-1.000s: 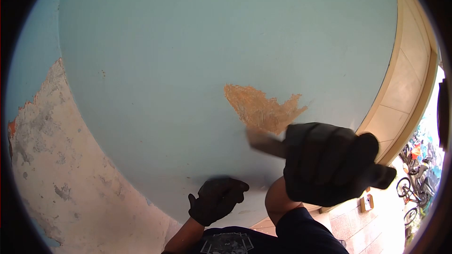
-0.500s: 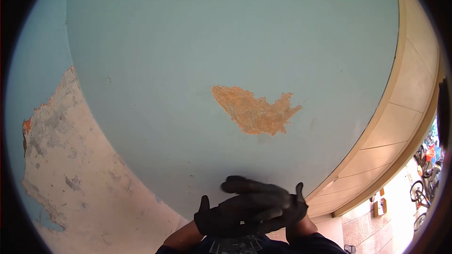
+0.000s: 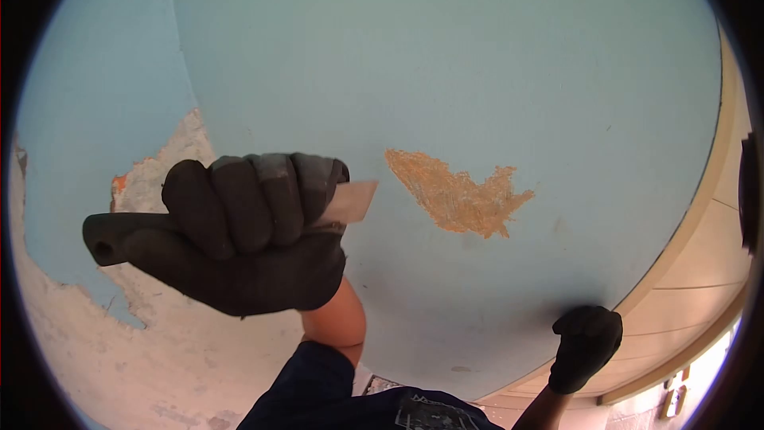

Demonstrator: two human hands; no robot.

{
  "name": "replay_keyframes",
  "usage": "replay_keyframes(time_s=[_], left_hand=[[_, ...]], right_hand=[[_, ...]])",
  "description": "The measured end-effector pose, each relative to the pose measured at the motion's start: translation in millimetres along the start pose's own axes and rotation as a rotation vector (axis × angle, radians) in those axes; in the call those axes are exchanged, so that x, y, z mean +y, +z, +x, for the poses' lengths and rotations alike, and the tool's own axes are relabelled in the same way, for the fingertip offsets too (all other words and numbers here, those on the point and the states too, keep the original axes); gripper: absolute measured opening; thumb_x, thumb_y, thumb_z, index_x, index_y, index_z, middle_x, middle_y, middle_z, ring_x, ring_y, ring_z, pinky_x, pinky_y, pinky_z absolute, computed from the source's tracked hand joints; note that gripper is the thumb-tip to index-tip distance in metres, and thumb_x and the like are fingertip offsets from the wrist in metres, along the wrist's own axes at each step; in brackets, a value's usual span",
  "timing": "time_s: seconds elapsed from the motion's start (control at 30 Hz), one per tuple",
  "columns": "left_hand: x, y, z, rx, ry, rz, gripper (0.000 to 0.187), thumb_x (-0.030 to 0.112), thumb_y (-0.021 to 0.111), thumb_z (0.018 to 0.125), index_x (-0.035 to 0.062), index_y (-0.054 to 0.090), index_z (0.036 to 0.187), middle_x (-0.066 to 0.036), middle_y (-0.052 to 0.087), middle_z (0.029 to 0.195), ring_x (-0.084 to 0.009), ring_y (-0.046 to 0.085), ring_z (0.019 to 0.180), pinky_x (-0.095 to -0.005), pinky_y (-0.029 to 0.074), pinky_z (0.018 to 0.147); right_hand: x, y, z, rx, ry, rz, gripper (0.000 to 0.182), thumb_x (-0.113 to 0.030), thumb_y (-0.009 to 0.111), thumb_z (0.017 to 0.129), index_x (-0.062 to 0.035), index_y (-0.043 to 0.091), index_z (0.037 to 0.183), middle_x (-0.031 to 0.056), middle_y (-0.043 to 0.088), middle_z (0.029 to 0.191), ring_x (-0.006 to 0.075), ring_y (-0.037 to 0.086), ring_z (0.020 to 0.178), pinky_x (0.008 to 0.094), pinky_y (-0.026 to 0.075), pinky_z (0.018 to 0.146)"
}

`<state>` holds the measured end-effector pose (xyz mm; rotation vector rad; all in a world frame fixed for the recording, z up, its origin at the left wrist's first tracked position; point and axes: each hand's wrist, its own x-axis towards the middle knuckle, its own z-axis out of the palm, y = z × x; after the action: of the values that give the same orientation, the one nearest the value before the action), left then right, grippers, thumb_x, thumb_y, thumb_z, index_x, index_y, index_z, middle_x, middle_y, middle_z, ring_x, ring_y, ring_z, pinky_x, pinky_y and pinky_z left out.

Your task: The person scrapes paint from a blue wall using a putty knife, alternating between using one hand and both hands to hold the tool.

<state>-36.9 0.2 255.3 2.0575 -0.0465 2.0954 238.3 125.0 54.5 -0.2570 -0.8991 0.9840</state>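
Note:
My left hand, in a black and grey glove, is raised at the left with its fingers wrapped round a scraper. The scraper's black handle sticks out at the left, and its flat metal blade points right. Right of the blade, a bare tan patch shows in the blue-green wall; blade and patch are apart. Low on the right is my right hand, black-gloved, fingers curled, close to the wall. What it holds, if anything, is hidden.
At the left, paint has peeled from the adjoining wall, baring a pale rough surface. A beige edge with panels curves along the right side. Pale paving shows at the lower right.
The two hands, together at the bottom before, are now apart. My left hand has risen to the left and the scraper shows in it; my right hand has moved right. The view has shifted slightly.

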Motion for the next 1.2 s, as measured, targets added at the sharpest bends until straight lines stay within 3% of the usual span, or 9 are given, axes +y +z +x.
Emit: replay_keyframes(time_s=[0.1,0.17,0.37,0.43,0.73,0.83,1.0,1.07,1.2], left_hand=[[-24.7,-3.6,6.2,0.025,0.080,-0.084,0.063,0.070,0.035,0.098,0.0193,0.037,0.061,0.005,0.031,0.052,-0.0108,0.022,0.045,-0.0290,0.021,0.047],[-49.2,-10.3,10.2,-0.210,-0.058,-0.155,0.064,0.073,0.033,0.097,0.0193,0.036,0.062,0.005,0.030,0.053,-0.0104,0.022,0.046,-0.0289,0.023,0.049],[-46.1,9.6,1.7,-0.082,0.044,-0.108,0.070,0.082,0.024,0.091,0.0176,0.038,0.068,0.003,0.032,0.053,-0.0131,0.023,0.046,-0.0326,0.022,0.049],[-50.9,1.0,7.1,-0.274,0.014,-0.052,0.067,0.077,0.028,0.095,0.0168,0.040,0.069,0.003,0.035,0.055,-0.0136,0.025,0.046,-0.0331,0.022,0.049],[-33.1,19.8,-0.9,-0.080,0.128,-0.051,0.063,0.072,0.026,0.099,0.0186,0.034,0.067,0.004,0.029,0.052,-0.0123,0.019,0.045,-0.0315,0.020,0.047],[-62.4,19.0,-1.7,-0.030,0.026,-0.050,0.064,0.075,0.033,0.096,0.0204,0.034,0.063,0.006,0.026,0.052,-0.0102,0.018,0.044,-0.0276,0.019,0.046],[-47.5,18.7,-1.0,-0.025,0.139,-0.030,0.066,0.077,0.024,0.096,0.0203,0.034,0.063,0.006,0.025,0.051,-0.0112,0.018,0.044,-0.0301,0.019,0.046],[-57.9,14.0,0.2,-0.139,-0.021,-0.068,0.063,0.074,0.029,0.097,0.0209,0.035,0.064,0.006,0.025,0.051,-0.0105,0.018,0.044,-0.0303,0.019,0.047],[-39.0,15.9,-2.3,-0.054,0.092,-0.060,0.062,0.072,0.030,0.098,0.0207,0.036,0.064,0.006,0.026,0.052,-0.0096,0.018,0.045,-0.0296,0.020,0.047]], right_hand=[[-1.1,3.2,-1.9,0.002,0.002,-0.061,0.038,-0.025,0.045,0.101,-0.0066,0.043,0.068,0.0106,0.047,0.055,0.0263,0.050,0.045,0.0354,0.044,0.042],[-2.1,5.0,-4.0,-0.032,0.006,-0.063,0.030,-0.016,0.043,0.100,-0.0078,0.041,0.071,0.0096,0.047,0.059,0.0233,0.049,0.050,0.0336,0.043,0.044],[5.5,-1.9,-1.0,-0.188,-0.170,-0.213,0.028,-0.017,0.043,0.094,-0.0066,0.043,0.068,0.0101,0.049,0.057,0.0235,0.051,0.048,0.0335,0.043,0.043],[3.2,0.5,-0.7,-0.181,-0.167,-0.247,0.027,-0.018,0.043,0.091,-0.0058,0.044,0.067,0.0110,0.050,0.057,0.0238,0.053,0.048,0.0329,0.044,0.044],[-6.2,-9.9,8.4,-0.320,-0.105,-0.262,0.027,-0.018,0.042,0.089,-0.0041,0.046,0.066,0.0115,0.052,0.058,0.0244,0.054,0.047,0.0334,0.045,0.045],[-5.2,-6.5,7.1,-0.272,-0.105,-0.230,0.026,-0.016,0.044,0.087,-0.0045,0.045,0.065,0.0105,0.051,0.056,0.0241,0.053,0.046,0.0333,0.045,0.045],[-11.1,-0.4,5.5,-0.210,-0.012,-0.226,0.024,-0.013,0.044,0.086,-0.0047,0.045,0.063,0.0096,0.049,0.055,0.0235,0.052,0.044,0.0335,0.045,0.043],[-11.6,0.7,4.6,-0.159,0.014,-0.223,0.024,-0.013,0.044,0.086,-0.0048,0.045,0.063,0.0094,0.049,0.055,0.0234,0.051,0.044,0.0335,0.045,0.043],[-10.9,0.9,6.0,-0.172,0.029,-0.196,0.024,-0.012,0.044,0.085,-0.0052,0.044,0.062,0.0092,0.048,0.054,0.0232,0.051,0.043,0.0338,0.045,0.042]])
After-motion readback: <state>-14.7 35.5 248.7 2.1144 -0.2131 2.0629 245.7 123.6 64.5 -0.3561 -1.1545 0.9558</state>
